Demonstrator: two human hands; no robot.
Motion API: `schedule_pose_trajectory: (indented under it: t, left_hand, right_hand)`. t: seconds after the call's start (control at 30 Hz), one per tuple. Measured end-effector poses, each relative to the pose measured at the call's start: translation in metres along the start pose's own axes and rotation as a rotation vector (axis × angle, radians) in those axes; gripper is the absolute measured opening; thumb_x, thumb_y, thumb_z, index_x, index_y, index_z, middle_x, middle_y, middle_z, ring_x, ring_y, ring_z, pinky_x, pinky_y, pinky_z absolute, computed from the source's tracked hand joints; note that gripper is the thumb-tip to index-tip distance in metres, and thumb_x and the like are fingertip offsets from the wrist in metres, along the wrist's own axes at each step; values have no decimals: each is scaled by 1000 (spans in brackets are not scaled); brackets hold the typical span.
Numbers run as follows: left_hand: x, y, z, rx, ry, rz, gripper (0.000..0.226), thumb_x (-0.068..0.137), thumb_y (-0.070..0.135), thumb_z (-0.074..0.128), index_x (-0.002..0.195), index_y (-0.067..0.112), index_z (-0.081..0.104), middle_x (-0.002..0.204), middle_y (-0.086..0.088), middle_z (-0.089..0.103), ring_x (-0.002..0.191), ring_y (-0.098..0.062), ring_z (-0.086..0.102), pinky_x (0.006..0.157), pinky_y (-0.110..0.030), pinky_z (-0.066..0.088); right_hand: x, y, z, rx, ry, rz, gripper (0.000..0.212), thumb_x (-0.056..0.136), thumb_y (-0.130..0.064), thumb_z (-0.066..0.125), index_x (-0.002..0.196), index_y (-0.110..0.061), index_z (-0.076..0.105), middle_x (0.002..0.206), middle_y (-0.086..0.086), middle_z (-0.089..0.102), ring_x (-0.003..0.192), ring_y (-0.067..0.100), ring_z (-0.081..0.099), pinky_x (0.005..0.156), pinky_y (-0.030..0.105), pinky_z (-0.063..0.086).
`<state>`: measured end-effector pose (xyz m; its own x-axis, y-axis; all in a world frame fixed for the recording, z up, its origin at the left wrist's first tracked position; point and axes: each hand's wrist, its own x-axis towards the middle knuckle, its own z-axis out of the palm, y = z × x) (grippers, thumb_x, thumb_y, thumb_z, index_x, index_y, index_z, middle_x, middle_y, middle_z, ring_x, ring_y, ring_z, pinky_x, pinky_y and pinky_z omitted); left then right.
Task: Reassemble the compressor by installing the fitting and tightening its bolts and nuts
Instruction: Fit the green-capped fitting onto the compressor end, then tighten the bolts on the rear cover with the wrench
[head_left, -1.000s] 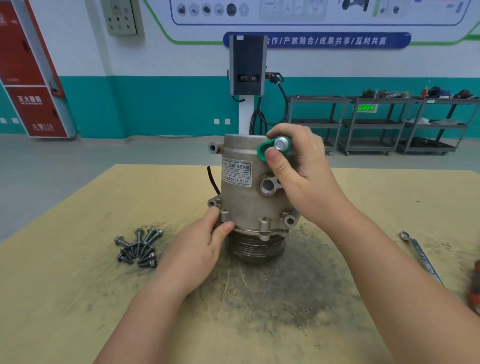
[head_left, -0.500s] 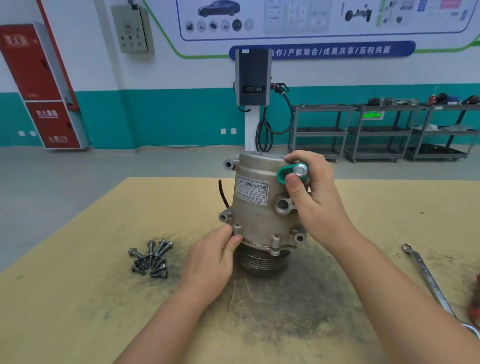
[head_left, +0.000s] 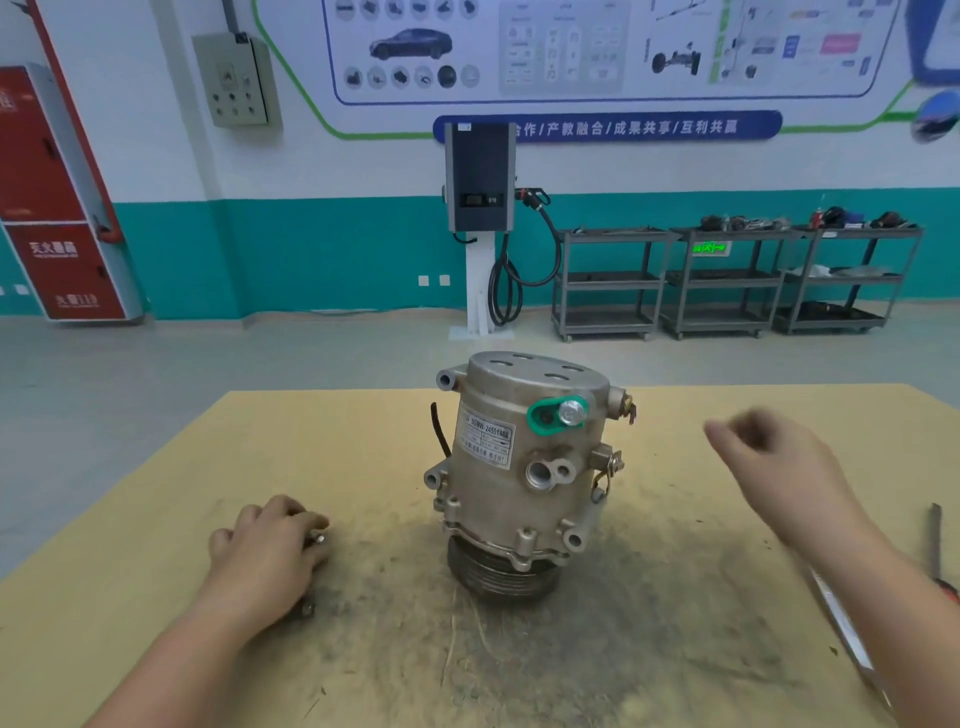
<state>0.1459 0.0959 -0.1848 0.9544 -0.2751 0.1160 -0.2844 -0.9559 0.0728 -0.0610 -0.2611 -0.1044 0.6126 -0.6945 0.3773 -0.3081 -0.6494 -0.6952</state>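
Note:
The silver compressor (head_left: 514, 467) stands upright on its pulley in the middle of the yellow table (head_left: 156, 545). A green fitting (head_left: 550, 415) with a silver bolt through it sits on the upper right of the compressor's body, with no hand on it. My left hand (head_left: 265, 556) lies on the table left of the compressor, over the pile of loose bolts (head_left: 307, 609). Its fingers are curled, and one bolt end shows at the fingertips. My right hand (head_left: 769, 457) is in the air to the right of the compressor, blurred, loosely curled and holding nothing.
A long silver wrench (head_left: 841, 629) lies on the table at the right, partly under my right forearm. A second tool with a red handle (head_left: 948, 590) is at the right edge. Dark grime covers the table around the compressor.
Both hands have left the compressor. My left hand moved left onto the bolt pile. My right hand let go of the green fitting and swung out to the right.

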Motion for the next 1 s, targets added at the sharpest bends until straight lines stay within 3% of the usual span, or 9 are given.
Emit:
schedule_pose_trajectory:
  t: [0.1,0.2,0.3,0.43,0.53,0.6,0.7,0.83,1.0]
  left_hand:
    - [3,-3,7,-48,39,-1,19,98,40,51,109,41,66,126,13,55,118,-17,41,79,-34,23]
    - [-1,3,5,-116,121,-47,10,94,31,60,89,38,65,119,8,62,115,-23,42,78,-35,22]
    - [-12,22,-12,-475,263,31,13,93,20,64,84,29,62,96,5,70,108,-29,53,82,-36,31]
    - [-43,92,-75,-1187,390,303,11,88,16,68,85,26,66,82,11,71,83,-2,65,72,-7,44]
    - [-62,141,-118,-1492,401,496,12,74,29,71,85,28,68,85,7,73,81,-6,68,73,-12,51]
    - [-65,160,-133,-1474,360,590,16,71,31,73,85,35,68,86,11,73,82,-4,69,72,-12,51]
    - [-64,167,-138,-1229,239,661,22,77,25,78,87,41,67,86,17,71,85,-4,67,73,-13,50]
    - [-68,157,-133,-1054,218,670,23,78,27,80,89,43,67,84,20,70,81,-1,65,68,-9,47]
    - [-74,151,-132,-1111,136,653,21,68,37,73,86,47,70,86,16,73,86,-2,69,79,-28,53]
  right_hand:
    - [6,58,-12,-624,-326,322,28,96,-33,54,83,-8,59,89,11,66,89,29,61,66,25,36]
    - [1,87,-15,-804,-427,364,38,98,-35,49,66,-15,41,67,-1,46,80,24,52,59,24,34]
    - [0,90,-13,-819,-473,362,39,96,-36,51,65,-17,37,68,-3,42,90,23,58,62,24,34]
    - [-4,87,-4,-711,-456,362,34,101,-25,41,68,-18,37,73,-3,49,78,20,51,56,25,34]
    - [-2,69,-9,-136,-302,392,27,102,-20,40,77,-11,46,64,4,61,62,23,59,56,27,42]
    - [-3,45,-23,337,-191,321,23,102,-22,44,84,-11,51,54,5,59,47,25,58,58,35,49]
    - [-10,-10,-43,668,-308,116,28,98,-34,50,74,-22,58,51,-1,38,42,16,34,44,28,32]
    - [-26,-73,-41,300,-525,24,59,60,-80,56,98,-37,62,46,-14,50,33,2,36,36,17,30]
    - [-30,-91,-28,228,-626,11,45,71,-64,70,85,-21,72,60,-10,63,33,-1,40,36,13,28]
